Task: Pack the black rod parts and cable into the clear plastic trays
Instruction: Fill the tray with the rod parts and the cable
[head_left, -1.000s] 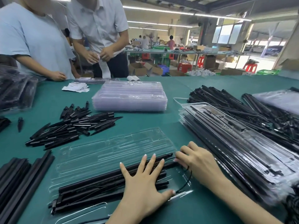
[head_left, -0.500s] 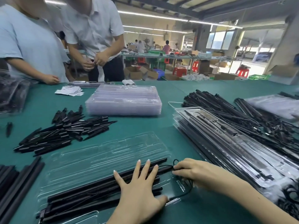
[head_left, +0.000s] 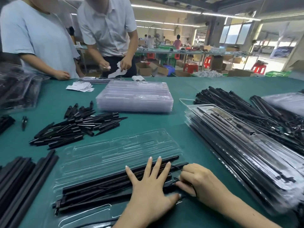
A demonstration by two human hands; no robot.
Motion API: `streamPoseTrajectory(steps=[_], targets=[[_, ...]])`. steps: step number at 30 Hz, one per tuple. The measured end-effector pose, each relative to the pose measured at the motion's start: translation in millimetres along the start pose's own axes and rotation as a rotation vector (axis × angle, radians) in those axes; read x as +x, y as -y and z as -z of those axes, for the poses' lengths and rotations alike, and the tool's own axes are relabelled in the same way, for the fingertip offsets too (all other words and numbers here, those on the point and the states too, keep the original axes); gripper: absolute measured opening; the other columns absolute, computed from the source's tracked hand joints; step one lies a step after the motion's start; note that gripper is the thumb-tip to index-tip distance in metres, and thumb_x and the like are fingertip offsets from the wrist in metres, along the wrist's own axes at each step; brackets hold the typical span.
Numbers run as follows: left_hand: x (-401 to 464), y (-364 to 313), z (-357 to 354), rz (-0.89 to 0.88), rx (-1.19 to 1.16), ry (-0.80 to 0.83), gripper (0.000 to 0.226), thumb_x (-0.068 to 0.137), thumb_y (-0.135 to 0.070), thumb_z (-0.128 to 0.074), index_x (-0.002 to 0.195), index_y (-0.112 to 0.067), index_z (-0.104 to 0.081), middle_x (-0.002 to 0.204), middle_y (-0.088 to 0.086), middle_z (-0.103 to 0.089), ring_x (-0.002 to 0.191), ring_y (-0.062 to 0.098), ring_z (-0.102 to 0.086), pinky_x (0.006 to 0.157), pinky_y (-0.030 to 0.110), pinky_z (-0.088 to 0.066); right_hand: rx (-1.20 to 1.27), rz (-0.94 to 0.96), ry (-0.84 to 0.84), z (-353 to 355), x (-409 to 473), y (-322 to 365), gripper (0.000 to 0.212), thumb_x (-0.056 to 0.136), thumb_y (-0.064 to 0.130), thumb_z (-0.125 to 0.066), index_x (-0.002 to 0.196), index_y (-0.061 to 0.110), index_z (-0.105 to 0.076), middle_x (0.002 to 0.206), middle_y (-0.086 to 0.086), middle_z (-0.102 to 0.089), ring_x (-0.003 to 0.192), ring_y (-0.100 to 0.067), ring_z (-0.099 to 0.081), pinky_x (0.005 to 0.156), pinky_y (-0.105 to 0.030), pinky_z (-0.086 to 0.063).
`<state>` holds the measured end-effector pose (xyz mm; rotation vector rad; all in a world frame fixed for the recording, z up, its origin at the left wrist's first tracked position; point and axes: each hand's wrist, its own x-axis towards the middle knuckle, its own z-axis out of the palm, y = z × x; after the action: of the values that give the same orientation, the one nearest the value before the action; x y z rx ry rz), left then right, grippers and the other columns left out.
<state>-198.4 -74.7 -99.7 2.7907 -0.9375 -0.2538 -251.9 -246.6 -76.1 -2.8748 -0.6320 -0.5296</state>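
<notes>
An open clear plastic tray (head_left: 115, 153) lies in front of me on the green table. Long black rods (head_left: 98, 190) fill its near half. My left hand (head_left: 151, 190) lies flat on the rods with fingers spread, pressing them down. My right hand (head_left: 197, 180) is curled at the rods' right end, and its fingers pinch a thin black cable (head_left: 176, 179) against the tray. Part of the cable loops under that hand and is hidden.
A stack of clear trays (head_left: 134, 97) stands at the centre back. Short black parts (head_left: 74, 125) are heaped at the left, long rods (head_left: 19, 181) at the near left. Filled trays (head_left: 246, 153) and loose rods (head_left: 246, 111) crowd the right. Two people (head_left: 105, 27) work across the table.
My right hand has drawn in closer to my left hand at the rods' end, working the cable inward. My left hand has kept pressing the rods.
</notes>
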Motion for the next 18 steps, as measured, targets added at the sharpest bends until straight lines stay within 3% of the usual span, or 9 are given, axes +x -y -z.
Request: streamPoseTrajectory(steps=[2,4,6,10,12,15,18], targets=[[0,0,1,0.002,-0.006,0.004,0.085,0.082,-0.074,-0.032,0.149,-0.043,0.009,0.156,-0.015,0.024,0.141,0.011,0.030,0.094,0.073,0.027,0.017,0.069,0.149,7,-1,-7,0.009,0.084,0.019,-0.071,0.080,0.012,-0.070,0.072,0.001,-0.057,0.066,-0.016,-0.057,0.062,-0.021,-0.046],[-1,1,1,0.000,-0.004,0.005,0.086,0.082,-0.075,-0.032,0.150,-0.042,0.009,0.156,-0.014,0.024,0.141,0.012,0.030,0.093,0.073,0.027,0.138,0.049,0.311,18,-6,-19,0.031,0.094,0.017,-0.049,0.122,0.014,-0.064,0.099,-0.001,-0.058,0.091,-0.011,-0.055,0.083,-0.016,-0.045],[-2,1,1,-0.010,0.011,0.004,0.086,0.082,-0.077,-0.029,0.149,-0.042,0.011,0.156,-0.014,0.025,0.141,0.013,0.031,0.093,0.074,0.027,0.302,-0.006,0.421,26,-16,-30,0.046,0.097,0.021,-0.039,0.142,0.025,-0.043,0.120,0.003,-0.049,0.108,-0.002,-0.045,0.099,-0.013,-0.033],[-2,2,-1,-0.026,0.032,-0.006,0.087,0.079,-0.080,-0.022,0.149,-0.041,0.013,0.155,-0.013,0.026,0.141,0.014,0.032,0.093,0.074,0.026,0.355,-0.021,0.453,22,-26,-34,0.044,0.098,0.047,-0.036,0.141,0.037,-0.039,0.127,0.015,-0.042,0.120,0.001,-0.040,0.105,-0.017,-0.029],[-2,3,-1,-0.033,0.027,-0.006,0.086,0.080,-0.079,-0.024,0.149,-0.041,0.012,0.155,-0.012,0.026,0.140,0.013,0.032,0.094,0.073,0.026,0.299,-0.025,0.372,16,-26,-31,0.038,0.097,0.042,-0.041,0.135,0.040,-0.046,0.119,0.011,-0.047,0.111,0.000,-0.042,0.100,-0.016,-0.031],[-2,5,0,-0.042,0.016,0.008,0.087,0.080,-0.080,-0.024,0.149,-0.041,0.011,0.155,-0.012,0.027,0.140,0.012,0.033,0.094,0.072,0.027,0.242,-0.030,0.154,11,-23,-30,0.036,0.095,0.039,-0.044,0.118,0.024,-0.067,0.098,0.006,-0.056,0.092,-0.003,-0.046,0.085,-0.016,-0.037],[-3,8,2,-0.051,-0.015,0.038,0.086,0.078,-0.082,-0.021,0.148,-0.044,0.011,0.155,-0.013,0.028,0.139,0.011,0.034,0.095,0.071,0.028,0.160,0.017,0.076,16,-18,-35,0.029,0.097,0.034,-0.047,0.100,0.020,-0.073,0.087,0.004,-0.057,0.083,-0.007,-0.046,0.075,-0.023,-0.041]])
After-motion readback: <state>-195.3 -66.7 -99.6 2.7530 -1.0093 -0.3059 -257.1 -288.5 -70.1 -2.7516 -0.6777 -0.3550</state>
